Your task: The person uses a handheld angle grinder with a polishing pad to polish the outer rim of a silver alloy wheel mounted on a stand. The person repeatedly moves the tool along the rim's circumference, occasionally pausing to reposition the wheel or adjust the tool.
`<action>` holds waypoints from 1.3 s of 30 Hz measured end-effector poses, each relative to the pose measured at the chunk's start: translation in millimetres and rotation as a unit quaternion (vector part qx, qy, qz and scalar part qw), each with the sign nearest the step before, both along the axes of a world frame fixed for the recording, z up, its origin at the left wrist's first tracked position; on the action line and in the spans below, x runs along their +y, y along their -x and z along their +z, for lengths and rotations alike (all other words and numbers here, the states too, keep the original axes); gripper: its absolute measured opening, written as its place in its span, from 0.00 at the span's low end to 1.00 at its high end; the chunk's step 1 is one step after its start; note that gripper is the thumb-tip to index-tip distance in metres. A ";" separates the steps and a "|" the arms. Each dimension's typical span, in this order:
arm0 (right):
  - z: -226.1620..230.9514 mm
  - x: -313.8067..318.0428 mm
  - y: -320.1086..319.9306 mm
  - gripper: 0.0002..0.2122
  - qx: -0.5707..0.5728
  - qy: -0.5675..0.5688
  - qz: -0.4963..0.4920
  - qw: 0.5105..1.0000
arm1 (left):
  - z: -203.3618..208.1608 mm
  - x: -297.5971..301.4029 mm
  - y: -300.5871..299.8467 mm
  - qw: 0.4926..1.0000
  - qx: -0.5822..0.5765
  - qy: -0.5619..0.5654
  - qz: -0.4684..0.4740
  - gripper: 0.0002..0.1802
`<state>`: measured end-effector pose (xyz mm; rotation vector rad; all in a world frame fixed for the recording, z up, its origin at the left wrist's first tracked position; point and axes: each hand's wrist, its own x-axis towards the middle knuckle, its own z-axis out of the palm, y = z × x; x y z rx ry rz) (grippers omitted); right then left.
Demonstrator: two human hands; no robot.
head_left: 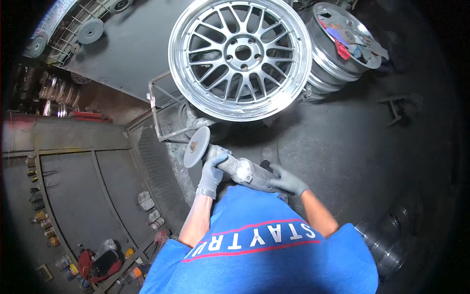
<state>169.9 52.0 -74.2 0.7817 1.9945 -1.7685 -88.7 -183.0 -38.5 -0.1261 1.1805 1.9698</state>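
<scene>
An angle grinder (242, 171) lies across in front of my body, its grey disc (197, 147) facing up and left. My left hand (212, 174), in a light grey glove taped at the wrist, is closed round the grinder's front end just behind the disc. Around the rear of the grinder's body, my gloved right hand (289, 180) is closed too. Beyond the grinder, apart from its disc, a silver multi-spoke alloy wheel (289, 98) with a shiny rim rests on a metal frame stand (157, 117).
At the far right, stacked wheel rims (333, 61) hold coloured rags (342, 49). More rims (384, 242) stand at lower right. Several spare discs (90, 31) hang on a wire rack at upper left. Bottles and cans line a shelf (68, 230) on the left.
</scene>
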 end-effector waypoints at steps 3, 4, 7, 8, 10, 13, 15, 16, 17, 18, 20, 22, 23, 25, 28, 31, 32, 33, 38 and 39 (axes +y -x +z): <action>3.7 -42.2 -26.4 0.50 0.023 0.073 -0.051 0.996 | 1.0 19.4 6.6 0.996 -0.088 -0.006 -0.019 0.13; 5.1 -41.6 -28.8 0.49 0.024 0.082 -0.072 0.994 | 3.4 29.2 9.1 0.993 -0.110 0.004 -0.028 0.12; -1.1 -25.8 -36.4 0.45 0.043 0.105 -0.123 0.986 | 4.9 69.4 7.5 0.997 -0.016 0.043 -0.055 0.12; -4.8 -21.5 -43.5 0.43 0.058 0.110 -0.134 0.983 | 9.2 85.6 8.5 0.996 -0.073 0.042 -0.033 0.14; -3.9 -9.0 -54.6 0.39 0.065 0.127 -0.154 0.978 | 13.6 116.6 8.2 0.991 -0.131 0.040 -0.006 0.19; 31.8 22.0 -74.4 0.34 0.039 0.149 -0.170 0.973 | 17.5 157.2 -5.9 0.994 -0.094 0.051 -0.003 0.23; 63.6 45.1 -83.6 0.33 0.025 0.142 -0.169 0.975 | 14.5 185.5 -21.3 0.995 -0.091 0.037 0.010 0.23; 70.6 56.7 -91.3 0.32 0.022 0.156 -0.179 0.971 | 15.0 199.7 -28.2 0.995 -0.089 0.037 0.012 0.24; 77.6 69.0 -101.9 0.31 0.016 0.168 -0.191 0.967 | 13.6 215.1 -35.6 0.996 -0.082 0.045 0.001 0.16; 80.5 81.7 -109.5 0.31 0.011 0.180 -0.203 0.963 | 12.1 229.5 -41.0 0.994 -0.101 0.043 -0.005 0.15; 80.4 107.9 -118.7 0.30 -0.008 0.166 -0.210 0.963 | 8.3 257.1 -50.6 0.993 -0.114 0.042 -0.008 0.16; 81.1 130.2 -126.7 0.29 -0.021 0.169 -0.224 0.960 | 3.6 278.7 -57.4 0.992 -0.121 0.040 -0.008 0.19; 84.2 139.6 -126.9 0.29 -0.025 0.180 -0.233 0.956 | 4.0 288.1 -59.0 0.992 -0.122 0.041 0.000 0.22; 89.5 156.0 -124.8 0.28 -0.032 0.176 -0.236 0.955 | 4.5 304.0 -59.4 0.992 -0.121 0.040 0.008 0.24; 100.6 171.2 -121.5 0.28 -0.039 0.146 -0.232 0.961 | 4.9 323.5 -60.6 0.993 -0.116 0.022 0.011 0.24; 100.5 178.7 -115.5 0.28 -0.041 0.123 -0.210 0.969 | -3.8 325.1 -58.7 0.992 -0.128 0.007 0.022 0.19; 98.4 179.8 -116.3 0.28 -0.042 0.096 -0.197 0.975 | -6.0 325.9 -58.7 0.991 -0.132 0.004 0.026 0.17; 95.2 179.6 -117.5 0.28 -0.042 0.068 -0.184 0.980 | -8.2 324.7 -58.9 0.992 -0.125 0.003 0.029 0.17; 61.3 151.5 -132.5 0.30 -0.039 0.159 -0.245 0.956 | -20.9 306.3 -59.3 0.995 -0.094 0.008 0.030 0.19; 60.3 141.0 -131.0 0.30 -0.035 0.162 -0.251 0.954 | -24.4 299.9 -57.7 0.995 -0.091 0.015 0.024 0.19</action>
